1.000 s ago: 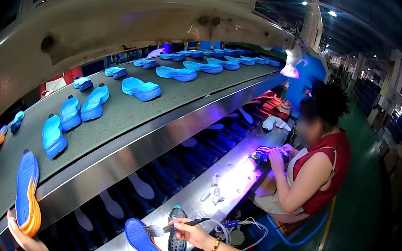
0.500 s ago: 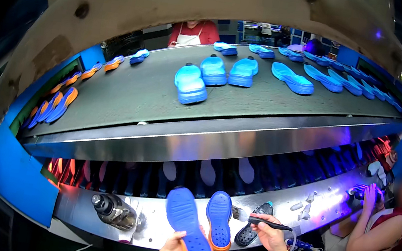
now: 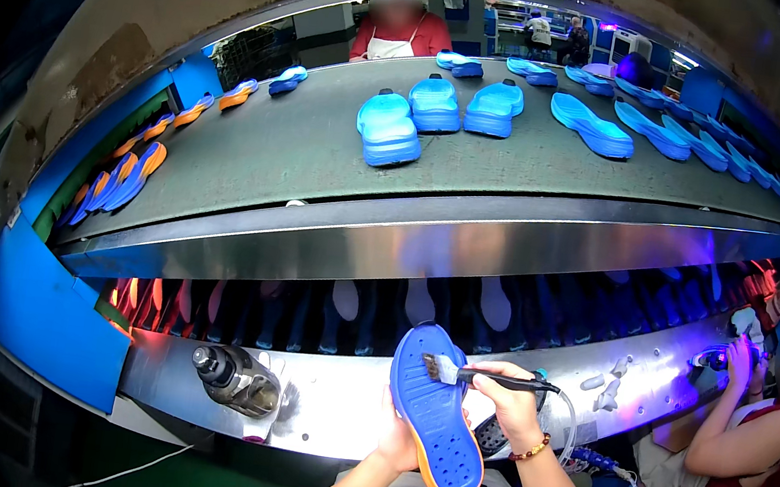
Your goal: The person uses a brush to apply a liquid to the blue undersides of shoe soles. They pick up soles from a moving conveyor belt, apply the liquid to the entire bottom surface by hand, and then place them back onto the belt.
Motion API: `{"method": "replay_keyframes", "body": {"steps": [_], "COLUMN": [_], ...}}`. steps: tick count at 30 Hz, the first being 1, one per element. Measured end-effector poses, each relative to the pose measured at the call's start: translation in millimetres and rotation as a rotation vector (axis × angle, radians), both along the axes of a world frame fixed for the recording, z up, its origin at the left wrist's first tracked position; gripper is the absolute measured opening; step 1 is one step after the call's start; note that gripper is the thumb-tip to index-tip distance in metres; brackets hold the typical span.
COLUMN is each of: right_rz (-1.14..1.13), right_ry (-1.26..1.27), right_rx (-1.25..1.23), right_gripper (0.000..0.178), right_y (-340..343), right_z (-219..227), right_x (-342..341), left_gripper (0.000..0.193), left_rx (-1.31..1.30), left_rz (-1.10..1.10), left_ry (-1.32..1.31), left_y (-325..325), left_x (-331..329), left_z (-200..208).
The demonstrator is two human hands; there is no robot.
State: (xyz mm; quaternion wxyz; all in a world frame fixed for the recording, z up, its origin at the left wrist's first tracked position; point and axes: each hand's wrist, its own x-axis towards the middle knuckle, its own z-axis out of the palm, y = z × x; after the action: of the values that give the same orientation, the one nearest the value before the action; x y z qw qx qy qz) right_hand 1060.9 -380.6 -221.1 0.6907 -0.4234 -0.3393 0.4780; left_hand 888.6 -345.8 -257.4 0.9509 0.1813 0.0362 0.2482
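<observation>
My left hand [image 3: 396, 444] is closed round the side of a blue shoe sole [image 3: 433, 409] with an orange rim, holding it tilted up over the metal ledge. In my right hand [image 3: 514, 405] is a brush [image 3: 490, 379] with a black handle and a thin tube running from its end. Its bristles touch the upper half of the sole. A sliver of blue shows behind this sole; what it belongs to is mostly hidden. A dark perforated shoe piece [image 3: 490, 436] lies on the ledge, partly covered by my right hand.
A dark bottle [image 3: 237, 382] stands left on the metal ledge [image 3: 330, 411]. Grey scraps [image 3: 607, 397] lie to the right. Beyond, a green conveyor belt [image 3: 275, 152] carries several blue soles [image 3: 389, 131]. One co-worker [image 3: 726, 441] sits at right; another person [image 3: 401, 36] is behind the belt.
My view has shifted. The sole in my left hand has moved right and up, over where the second blue sole stood. The brush has moved left onto the held sole.
</observation>
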Motion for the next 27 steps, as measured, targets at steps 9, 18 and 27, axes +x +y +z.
{"method": "replay_keyframes", "body": {"steps": [9, 18, 27], "right_rz": [0.183, 0.008, 0.118], "right_ry": [-0.949, -0.521, -0.396], "right_rx": [0.248, 0.122, 0.121], "right_gripper": [0.021, 0.019, 0.018], "right_y": [-39.4, -22.9, -27.9], "right_z": [25.7, 54.9, 58.8], "right_x": [-30.8, 6.7, 13.3], "left_gripper": [0.094, 0.099, 0.095], "left_rx": [0.003, -0.063, 0.070], "left_rz": [0.392, 0.020, -0.075], "left_ry": [0.429, 0.033, -0.068], "left_y": [21.5, -2.1, 0.6], "left_x": [-9.0, 6.0, 6.4], "left_z": [9.5, 26.5, 37.6]}}
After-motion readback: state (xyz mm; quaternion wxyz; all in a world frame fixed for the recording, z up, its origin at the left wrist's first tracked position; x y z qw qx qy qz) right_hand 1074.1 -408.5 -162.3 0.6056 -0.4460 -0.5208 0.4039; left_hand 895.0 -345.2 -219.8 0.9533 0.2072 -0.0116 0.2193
